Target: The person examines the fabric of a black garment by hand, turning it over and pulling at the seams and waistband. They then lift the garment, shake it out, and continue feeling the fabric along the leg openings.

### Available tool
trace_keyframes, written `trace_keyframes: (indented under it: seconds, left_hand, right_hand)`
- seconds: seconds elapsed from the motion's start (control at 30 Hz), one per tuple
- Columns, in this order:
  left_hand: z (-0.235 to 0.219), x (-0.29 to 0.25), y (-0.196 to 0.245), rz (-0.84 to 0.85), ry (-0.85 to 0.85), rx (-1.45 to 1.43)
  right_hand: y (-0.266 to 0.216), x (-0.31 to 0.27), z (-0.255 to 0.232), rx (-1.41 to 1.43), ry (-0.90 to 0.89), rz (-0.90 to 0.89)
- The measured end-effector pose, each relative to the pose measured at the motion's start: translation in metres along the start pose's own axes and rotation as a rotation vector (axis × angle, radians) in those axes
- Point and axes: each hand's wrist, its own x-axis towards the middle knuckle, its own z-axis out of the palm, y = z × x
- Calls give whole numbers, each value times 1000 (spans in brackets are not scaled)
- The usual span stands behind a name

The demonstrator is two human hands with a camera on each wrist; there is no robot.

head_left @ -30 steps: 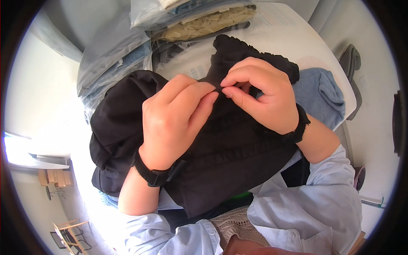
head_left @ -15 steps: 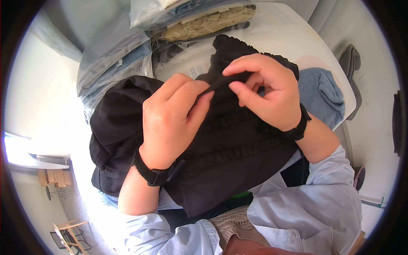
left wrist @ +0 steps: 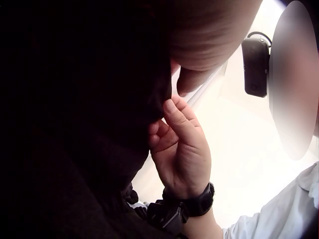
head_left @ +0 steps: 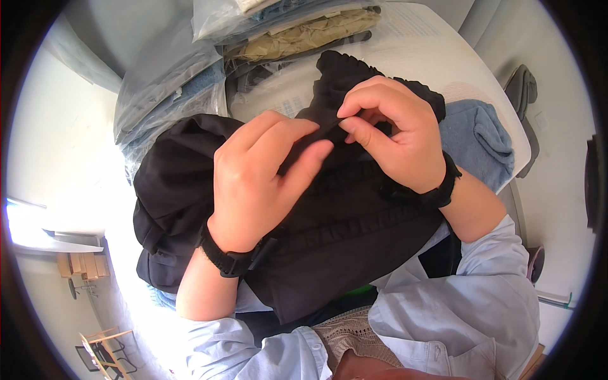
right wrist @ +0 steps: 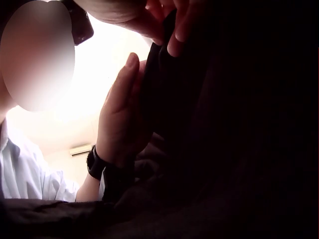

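Note:
A black garment point(head_left: 342, 253) with dark raised lettering and a gathered, ruffled edge point(head_left: 345, 61) lies spread over the person's lap and the table. The right hand point(head_left: 402, 136) pinches a fold of its cloth between thumb and forefinger; the left wrist view also shows this right hand point(left wrist: 184, 144) at the cloth's edge. Just left of it, the left hand point(head_left: 253, 171) rests over the garment, thumb and forefinger apart. In the right wrist view, the left hand's thumb point(right wrist: 128, 74) stands up beside the dark cloth. Both wrists wear black straps.
Folded clothes in clear plastic bags point(head_left: 168, 95) are stacked at the back left, with a tan garment point(head_left: 310, 37) among them. A folded blue cloth point(head_left: 478, 139) lies on the white table point(head_left: 430, 38) at the right.
The right hand first moved off from the left fingertips and opened, then closed its thumb and forefinger on the cloth. The left thumb and forefinger have spread apart.

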Motion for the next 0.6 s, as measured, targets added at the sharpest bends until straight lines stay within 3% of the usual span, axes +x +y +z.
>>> trace_keyframes:
  seconds: [0.4,0.6]
  left_hand:
    - [1,-2,-2,48,44,41]
    - [6,-1,-8,183,126,78]
  right_hand:
    - [-3,1,-1,17,-68,-9]
    - [4,4,-3,-48,-90,-75]
